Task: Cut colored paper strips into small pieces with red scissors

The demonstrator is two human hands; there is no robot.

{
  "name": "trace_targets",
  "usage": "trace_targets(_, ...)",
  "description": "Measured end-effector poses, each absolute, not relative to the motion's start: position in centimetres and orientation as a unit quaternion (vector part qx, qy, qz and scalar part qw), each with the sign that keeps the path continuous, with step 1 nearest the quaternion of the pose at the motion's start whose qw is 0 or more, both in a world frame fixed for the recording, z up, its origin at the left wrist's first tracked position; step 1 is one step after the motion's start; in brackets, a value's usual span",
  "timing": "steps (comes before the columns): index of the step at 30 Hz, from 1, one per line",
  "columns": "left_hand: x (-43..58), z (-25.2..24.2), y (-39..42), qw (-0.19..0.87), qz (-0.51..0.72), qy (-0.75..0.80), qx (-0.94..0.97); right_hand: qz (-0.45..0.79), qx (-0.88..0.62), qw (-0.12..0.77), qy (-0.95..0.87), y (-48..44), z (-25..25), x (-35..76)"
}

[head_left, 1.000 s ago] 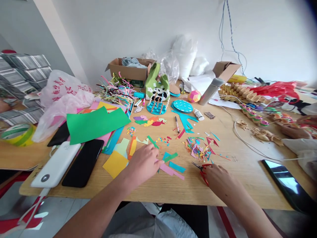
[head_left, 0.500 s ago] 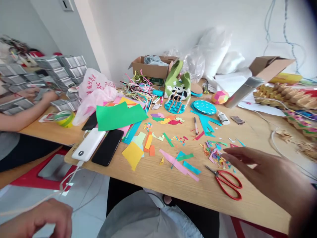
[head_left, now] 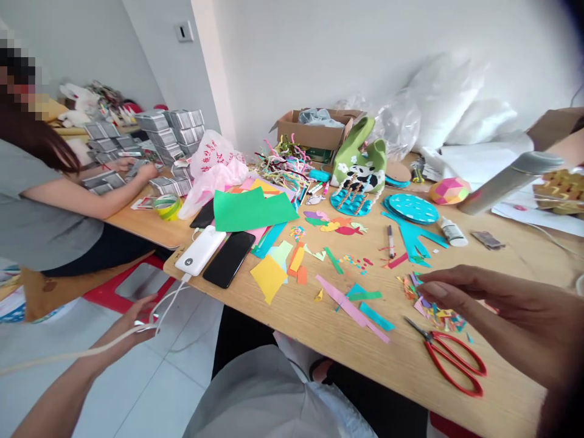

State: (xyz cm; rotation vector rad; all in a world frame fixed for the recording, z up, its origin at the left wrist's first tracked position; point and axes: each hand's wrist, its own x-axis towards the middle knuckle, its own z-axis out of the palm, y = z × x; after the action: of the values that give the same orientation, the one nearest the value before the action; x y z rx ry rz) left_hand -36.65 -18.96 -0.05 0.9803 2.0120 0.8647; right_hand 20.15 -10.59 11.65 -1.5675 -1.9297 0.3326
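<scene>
Far left: co-worker in a grey sleeve (head_left: 59,219), forearms on the adjoining table. Wearer's left hand (head_left: 125,331) low, beyond the table edge, fingers partly spread at a white cable (head_left: 59,357); firm grip or mere contact, cannot tell. White power bank (head_left: 201,249) beside black smartphone (head_left: 229,260). Green paper sheet (head_left: 253,210) on the paper pile. Pink paper strip (head_left: 340,298) mid-table. Red-handled scissors (head_left: 431,340) lying near the edge, just below paper scraps (head_left: 449,318). Right hand (head_left: 506,316) over the scraps, thumb near fingertips; cannot tell if anything is pinched.
</scene>
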Motion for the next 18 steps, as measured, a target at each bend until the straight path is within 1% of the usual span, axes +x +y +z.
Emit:
trace_targets(3,-34.6,-1.3,-19.7,0.479,0.39,0.714,0.332,0.203,-0.536,0.288,-0.767,-11.0,12.0,17.1)
trace_targets(5,-33.5,-1.7,-20.0,0.525,0.425,0.672,0.303,0.276,-0.481,0.259,-0.791,-11.3,11.4,15.1)
trace_targets(7,-32.8,-2.0,-19.9,0.549,0.46,0.643,0.271,0.337,-0.43,0.228,-0.806,-11.4,10.6,13.0)
trace_targets(9,-32.3,-2.1,-19.4,0.55,0.508,0.608,0.263,0.381,-0.383,0.192,-0.819,-11.5,10.0,10.9)
trace_targets(11,-32.0,-2.2,-18.7,0.537,0.544,0.588,0.264,0.392,-0.345,0.176,-0.835,-11.6,9.8,9.1)
trace_targets(15,-31.7,-2.6,-17.8,0.513,0.559,0.603,0.244,0.394,-0.29,0.175,-0.855,-11.6,9.9,7.0)
trace_targets(18,-31.5,-3.2,-17.6,0.517,0.552,0.598,0.265,0.399,-0.268,0.165,-0.862,-11.5,9.6,6.0)
